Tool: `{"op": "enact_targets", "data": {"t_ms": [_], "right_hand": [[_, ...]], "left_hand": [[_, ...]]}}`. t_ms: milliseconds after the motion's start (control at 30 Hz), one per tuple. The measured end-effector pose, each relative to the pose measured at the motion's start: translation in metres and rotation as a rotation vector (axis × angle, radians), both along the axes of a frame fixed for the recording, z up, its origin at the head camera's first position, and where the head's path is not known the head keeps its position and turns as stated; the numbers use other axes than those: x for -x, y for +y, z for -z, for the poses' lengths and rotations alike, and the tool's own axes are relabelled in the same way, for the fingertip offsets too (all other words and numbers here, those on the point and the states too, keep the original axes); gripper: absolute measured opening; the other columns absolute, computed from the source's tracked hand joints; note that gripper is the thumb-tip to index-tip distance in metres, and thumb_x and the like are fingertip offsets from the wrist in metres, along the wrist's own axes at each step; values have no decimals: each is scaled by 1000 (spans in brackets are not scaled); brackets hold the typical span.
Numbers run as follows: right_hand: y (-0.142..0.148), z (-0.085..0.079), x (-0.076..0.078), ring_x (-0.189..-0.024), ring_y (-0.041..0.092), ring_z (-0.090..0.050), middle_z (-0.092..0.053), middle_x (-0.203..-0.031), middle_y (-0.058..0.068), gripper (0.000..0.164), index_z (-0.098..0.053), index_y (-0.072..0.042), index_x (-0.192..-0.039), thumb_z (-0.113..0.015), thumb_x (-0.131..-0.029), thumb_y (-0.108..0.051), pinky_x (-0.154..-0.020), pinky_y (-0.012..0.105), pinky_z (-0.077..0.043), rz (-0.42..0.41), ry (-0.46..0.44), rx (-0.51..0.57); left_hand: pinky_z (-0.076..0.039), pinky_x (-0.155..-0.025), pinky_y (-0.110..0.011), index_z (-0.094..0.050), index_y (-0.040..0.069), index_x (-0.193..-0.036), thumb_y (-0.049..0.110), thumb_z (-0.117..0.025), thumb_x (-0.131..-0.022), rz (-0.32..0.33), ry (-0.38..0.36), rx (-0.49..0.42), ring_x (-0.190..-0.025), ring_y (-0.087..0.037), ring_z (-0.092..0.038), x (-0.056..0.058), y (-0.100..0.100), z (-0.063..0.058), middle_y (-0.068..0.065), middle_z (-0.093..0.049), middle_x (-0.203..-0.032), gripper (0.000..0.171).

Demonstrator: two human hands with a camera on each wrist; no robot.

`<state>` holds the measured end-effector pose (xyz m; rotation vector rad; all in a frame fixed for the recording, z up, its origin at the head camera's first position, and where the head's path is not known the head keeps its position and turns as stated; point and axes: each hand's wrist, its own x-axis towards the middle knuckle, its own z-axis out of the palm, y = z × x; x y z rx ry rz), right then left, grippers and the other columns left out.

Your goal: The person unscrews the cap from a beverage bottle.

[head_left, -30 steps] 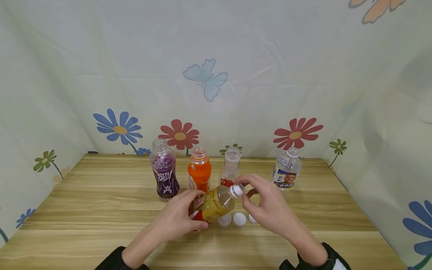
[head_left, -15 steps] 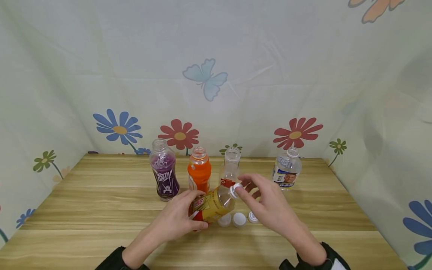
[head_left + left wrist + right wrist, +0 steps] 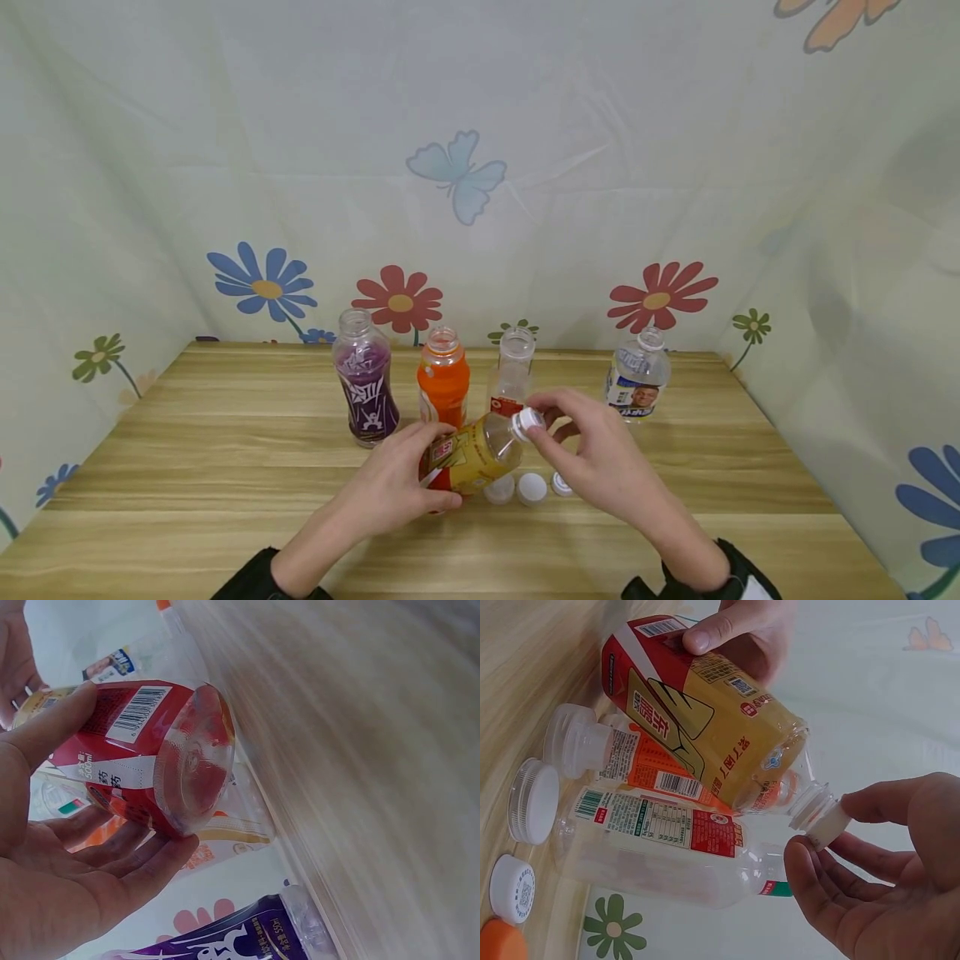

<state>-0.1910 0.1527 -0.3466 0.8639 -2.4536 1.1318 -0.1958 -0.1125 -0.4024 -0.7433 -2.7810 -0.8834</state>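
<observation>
My left hand (image 3: 401,479) grips the body of a plastic drink bottle (image 3: 468,458) with a yellow and red label, its neck tilted up to the right. In the left wrist view, the thumb lies along the label and the fingers support the bottle (image 3: 161,750) from the other side. Between thumb and fingers, my right hand (image 3: 600,454) pinches the white cap (image 3: 527,423) at the bottle's neck. The right wrist view has this cap (image 3: 829,825) on the mouth of the neck; how tightly it sits cannot be seen.
Uncapped bottles stand behind: a purple one (image 3: 365,387), an orange one (image 3: 444,379), a clear one with a red label (image 3: 514,367) and a clear squat one (image 3: 637,375). Several loose caps lie nearby, including a white cap (image 3: 532,488) and an orange cap (image 3: 502,943).
The right hand's fingers have shifted around the white cap, slipping back and taking hold of it again. The left hand and the bottle have stayed in place.
</observation>
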Motion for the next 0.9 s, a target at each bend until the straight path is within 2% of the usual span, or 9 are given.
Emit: {"op": "enact_targets", "data": {"t_ms": [333, 600, 767, 900], "right_hand": [[1, -2, -1, -96, 11, -60, -62, -105, -8, 30, -65, -8, -112, -71, -85, 5, -71, 23, -53, -36, 4, 8], [4, -3, 0, -97, 13, -61, -62, -105, -7, 33, -64, -7, -109, -71, -82, 11, -71, 25, -53, -59, 96, 17], [8, -5, 2, -95, 15, -62, -63, -104, -3, 33, -64, -5, -108, -72, -80, 10, -69, 26, -54, -6, 151, -2], [14, -7, 4, -95, 15, -62, -63, -105, -2, 32, -64, -3, -109, -74, -81, 7, -68, 28, -54, 63, 132, -43]], "left_hand": [[-45, -90, -36, -57, 10, -129, 34, -91, -68, 2, 4, 3, -108, -17, -57, 0, 0, -1, 0, -59, -121, 73], [-45, -91, -36, -57, 9, -129, 32, -91, -68, 4, -5, -1, -107, -16, -57, 0, 0, -1, 0, -59, -120, 73], [-45, -91, -36, -57, 9, -130, 33, -91, -69, -2, -12, -2, -108, -16, -57, 0, 0, 0, 0, -59, -121, 74], [-45, -91, -36, -56, 8, -130, 34, -90, -69, -10, -5, -4, -108, -17, -58, 0, -1, 0, 0, -59, -121, 74]]}}
